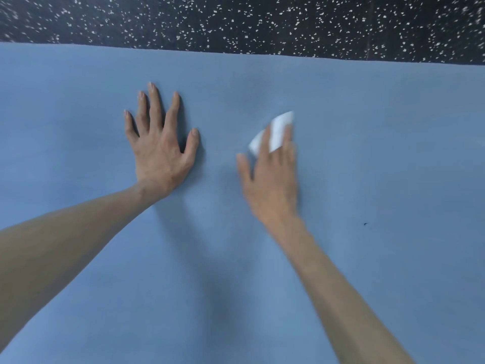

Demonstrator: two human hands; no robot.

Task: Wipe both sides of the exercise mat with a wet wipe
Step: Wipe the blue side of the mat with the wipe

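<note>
The left hand [160,151] lies flat on the blue exercise mat [380,153], fingers straight and spread, thumb out to the side, holding nothing. Just to the right of its thumb, the right hand [273,179] is blurred; its fingers lie extended over a white wet wipe [278,130], pressing it onto the mat. The wipe pokes out beyond and between the fingertips. Past the fingertips of both hands, the mat's far edge meets a black speckled floor [262,22].
</note>
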